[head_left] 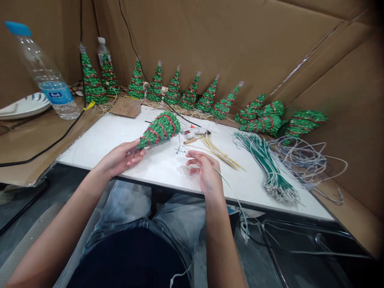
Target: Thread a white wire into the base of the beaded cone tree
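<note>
My left hand [126, 159] is closed around the narrow tip of a small green Christmas tree [159, 130] with red garland bands. The tree lies on its side in the air, its wide base pointing up and to the right. Over the front of the white board, my right hand [205, 166] has thumb and forefinger pinched on a thin wire [183, 151], whose dark end sticks out to the left. A pale green strand [225, 180] runs from this hand down past the table edge. A glue gun [198, 131] lies just beyond, partly hidden behind smaller bits.
Several finished-looking trees [172, 90] stand along the cardboard wall; others lie on their sides at right. Green wire bundle [261, 164], coiled clear tubing [306, 160] and yellowish strands [222, 152] lie on the white board [99, 146]. A water bottle [57, 92] and plate [27, 106] are at left.
</note>
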Demonstrator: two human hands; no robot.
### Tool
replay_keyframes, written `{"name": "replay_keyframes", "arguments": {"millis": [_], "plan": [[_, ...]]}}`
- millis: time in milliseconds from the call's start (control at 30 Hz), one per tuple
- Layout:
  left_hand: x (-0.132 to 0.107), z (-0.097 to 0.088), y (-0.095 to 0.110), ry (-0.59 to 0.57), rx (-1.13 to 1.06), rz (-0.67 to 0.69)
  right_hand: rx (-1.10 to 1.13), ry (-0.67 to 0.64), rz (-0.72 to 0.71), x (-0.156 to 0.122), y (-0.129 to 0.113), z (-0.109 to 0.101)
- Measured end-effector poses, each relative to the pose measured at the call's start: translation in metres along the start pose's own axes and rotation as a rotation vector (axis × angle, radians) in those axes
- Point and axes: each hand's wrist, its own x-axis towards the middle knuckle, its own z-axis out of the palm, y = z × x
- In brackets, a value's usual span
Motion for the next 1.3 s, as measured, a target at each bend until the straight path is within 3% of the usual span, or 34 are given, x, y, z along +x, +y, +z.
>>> {"name": "replay_keyframes", "arguments": {"millis": [567,900,1033,1300], "plan": [[-0.001,0.003,0.000,0.019,0.005,0.009,0.082,0.023,0.016,-0.002,-0.003,0.001],[0.003,-0.004,-0.005,-0.032,0.001,0.033,-0.029,-0.007,-0.022,-0.003,-0.002,0.005],[0.003,-0.005,-0.006,-0.026,0.007,0.036,-0.055,-0.068,-0.037,-0.002,0.001,0.020],[0.002,-0.004,-0.006,-0.059,0.011,0.037,-0.064,-0.198,-0.160,-0.010,-0.001,0.072]]}}
